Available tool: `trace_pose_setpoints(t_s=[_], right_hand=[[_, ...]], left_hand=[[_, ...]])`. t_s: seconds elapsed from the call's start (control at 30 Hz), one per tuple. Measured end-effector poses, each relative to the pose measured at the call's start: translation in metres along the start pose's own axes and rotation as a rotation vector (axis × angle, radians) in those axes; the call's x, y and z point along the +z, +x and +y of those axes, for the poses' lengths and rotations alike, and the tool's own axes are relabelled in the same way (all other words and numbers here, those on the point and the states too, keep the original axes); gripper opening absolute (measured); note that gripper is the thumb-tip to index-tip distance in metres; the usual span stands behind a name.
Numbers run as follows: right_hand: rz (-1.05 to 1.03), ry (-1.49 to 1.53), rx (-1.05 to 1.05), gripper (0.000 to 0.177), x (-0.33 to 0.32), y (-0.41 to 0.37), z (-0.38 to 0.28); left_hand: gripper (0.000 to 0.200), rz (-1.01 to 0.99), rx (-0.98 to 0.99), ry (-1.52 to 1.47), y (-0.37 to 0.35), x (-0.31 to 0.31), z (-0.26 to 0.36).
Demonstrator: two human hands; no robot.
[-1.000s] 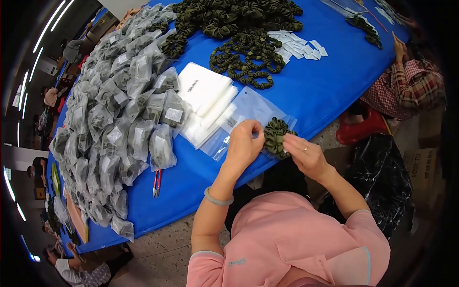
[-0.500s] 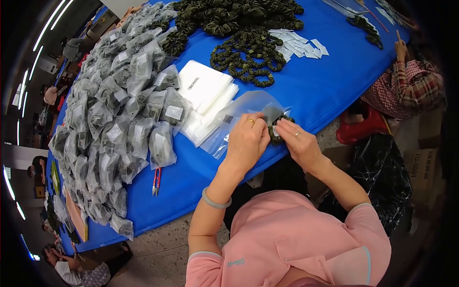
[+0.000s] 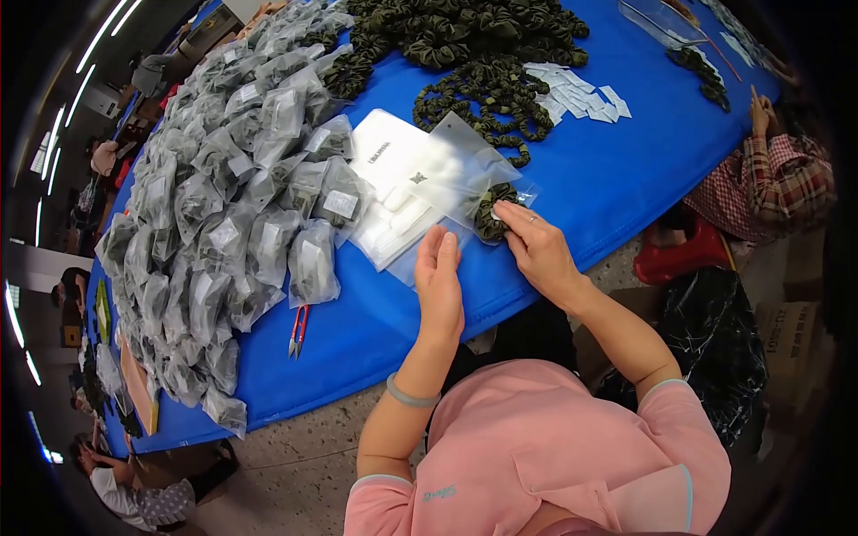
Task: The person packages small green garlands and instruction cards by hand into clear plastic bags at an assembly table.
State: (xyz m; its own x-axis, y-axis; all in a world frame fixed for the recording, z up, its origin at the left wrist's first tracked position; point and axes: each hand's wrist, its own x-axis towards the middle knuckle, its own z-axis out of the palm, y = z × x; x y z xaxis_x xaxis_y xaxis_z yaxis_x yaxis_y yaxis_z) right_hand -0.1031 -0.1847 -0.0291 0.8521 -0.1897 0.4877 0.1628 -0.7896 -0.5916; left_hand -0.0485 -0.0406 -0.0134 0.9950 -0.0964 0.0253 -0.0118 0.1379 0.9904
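My right hand (image 3: 541, 250) presses its fingers on a small bundle of dark green scrunchies (image 3: 489, 213) at the mouth of a clear plastic bag (image 3: 460, 161). A bit of white shows under the fingertips. The bag lies partly over a stack of flat white bags (image 3: 380, 147) with printed lettering. Beside the bag's lower edge, my left hand (image 3: 440, 284) is held with its fingers stretched out and nothing in it. Behind the bag lie several loose scrunchies (image 3: 483, 98) and a scatter of white labels (image 3: 576, 94).
A large heap of filled bags (image 3: 219, 237) covers the left of the blue table (image 3: 357, 353). Red-handled thread snips (image 3: 298, 330) lie near its front edge. More scrunchies (image 3: 474, 27) are piled at the back. A person in a checked sleeve (image 3: 786, 174) sits at the right.
My left hand has let go of the bag, moved down and left, and straightened its fingers. The bag's loose end has swung up and back. My right hand stays at the scrunchies.
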Motion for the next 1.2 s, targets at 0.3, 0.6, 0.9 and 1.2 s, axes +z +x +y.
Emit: trace_pose_setpoints(t_s=[0.3, 0.6, 0.9, 1.2], right_hand=[[-0.095, 0.132, -0.031, 0.038, 0.001, 0.010, -0.012], [0.040, -0.193, -0.120, 0.038, 0.011, 0.002, -0.007], [0.209, -0.236, -0.013, 0.038, -0.049, -0.020, -0.024], [0.024, 0.012, 0.543, 0.031, -0.029, -0.013, 0.006]], left_hand=[[0.037, -0.216, -0.580, -0.525, 0.051, -0.015, -0.011], [0.026, -0.332, -0.757, -0.332, 0.006, 0.009, 0.002], [0.022, -0.483, -0.600, -0.023, -0.003, -0.007, -0.008], [0.018, -0.480, -0.375, 0.379, -0.028, -0.006, 0.008]])
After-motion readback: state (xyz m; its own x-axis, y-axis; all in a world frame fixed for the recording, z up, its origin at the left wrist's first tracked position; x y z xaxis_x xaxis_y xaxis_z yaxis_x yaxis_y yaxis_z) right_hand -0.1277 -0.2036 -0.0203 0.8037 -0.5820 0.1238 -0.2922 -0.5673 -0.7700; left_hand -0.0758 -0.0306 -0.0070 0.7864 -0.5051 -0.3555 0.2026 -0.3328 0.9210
